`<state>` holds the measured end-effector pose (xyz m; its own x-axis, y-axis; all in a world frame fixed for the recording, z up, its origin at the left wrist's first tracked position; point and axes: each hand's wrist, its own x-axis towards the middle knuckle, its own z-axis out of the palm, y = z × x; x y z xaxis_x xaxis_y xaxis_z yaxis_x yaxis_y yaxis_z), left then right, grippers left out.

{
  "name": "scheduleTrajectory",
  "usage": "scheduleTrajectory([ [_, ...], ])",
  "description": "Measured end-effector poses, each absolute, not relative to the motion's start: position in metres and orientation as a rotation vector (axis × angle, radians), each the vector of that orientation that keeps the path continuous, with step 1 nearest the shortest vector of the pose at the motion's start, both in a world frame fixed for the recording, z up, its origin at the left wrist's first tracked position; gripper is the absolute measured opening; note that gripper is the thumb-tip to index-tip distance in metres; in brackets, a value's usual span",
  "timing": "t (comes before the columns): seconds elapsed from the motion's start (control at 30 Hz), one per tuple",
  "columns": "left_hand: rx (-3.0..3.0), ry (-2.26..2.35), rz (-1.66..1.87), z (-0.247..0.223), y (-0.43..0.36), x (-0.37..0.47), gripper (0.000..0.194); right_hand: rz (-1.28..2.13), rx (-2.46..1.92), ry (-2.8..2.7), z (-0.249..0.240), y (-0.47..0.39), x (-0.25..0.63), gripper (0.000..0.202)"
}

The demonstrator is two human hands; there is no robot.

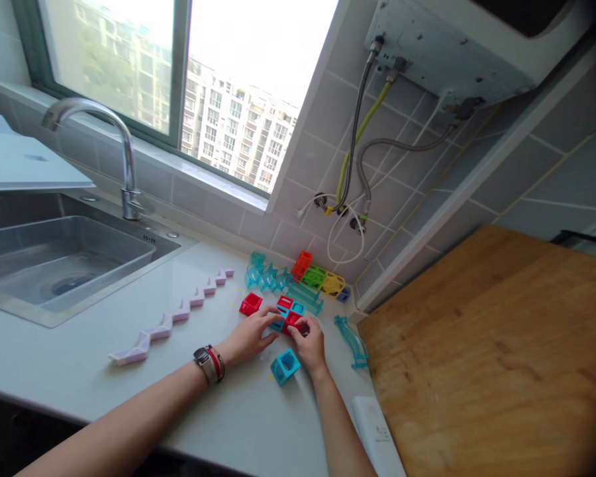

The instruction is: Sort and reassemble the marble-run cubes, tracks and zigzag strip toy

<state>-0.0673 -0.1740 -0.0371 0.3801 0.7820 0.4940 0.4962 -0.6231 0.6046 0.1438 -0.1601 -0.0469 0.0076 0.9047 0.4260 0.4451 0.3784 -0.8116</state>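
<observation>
Red and blue hollow plastic cube blocks stand joined or pressed together in a cluster on the countertop (218,424). My left hand (251,336), wearing a watch and bracelets, has its thumb and fingers around a blue cube block (277,326) on the cluster's left side. On the near right, my right hand (312,341) pinches a red cube block (292,319) against the cluster. Just left of the cluster sits a loose red cube block (251,303). A separate blue cube block (285,366) with a round hole lies nearer me, between my forearms.
Translucent teal track pieces (268,277) and orange, green and yellow blocks (315,275) line the wall. A curved teal track (352,342) lies right, near a wooden board (477,358) and white box (377,430). Left are a lilac zigzag strip (166,326) and the sink (44,311).
</observation>
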Motion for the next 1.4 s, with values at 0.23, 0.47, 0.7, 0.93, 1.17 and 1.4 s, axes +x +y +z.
scheduleTrajectory([
  [0.23,2.261,1.124,1.150,-0.036,-0.174,-0.067,0.031,0.818,-1.195,-1.428,-0.052,-0.156,0.144,0.027],
  [0.47,2.206,1.167,1.196,-0.035,-0.173,-0.066,0.027,0.995,-1.135,-1.317,-0.049,-0.159,0.142,0.033],
  [0.7,2.183,1.201,1.195,-0.034,-0.173,-0.066,0.021,1.219,-1.133,-1.072,-0.040,-0.163,0.141,0.037],
  [0.93,2.199,1.201,1.188,-0.036,-0.172,-0.066,0.021,1.351,-1.122,-0.949,-0.034,-0.162,0.147,0.039],
  [1.17,2.204,1.153,1.212,-0.033,-0.173,-0.067,0.022,1.476,-1.043,-0.723,-0.030,-0.159,0.154,0.035],
  [1.4,2.178,1.140,1.232,-0.038,-0.172,-0.066,0.018,1.486,-0.875,-0.665,-0.024,-0.158,0.159,0.028],
])
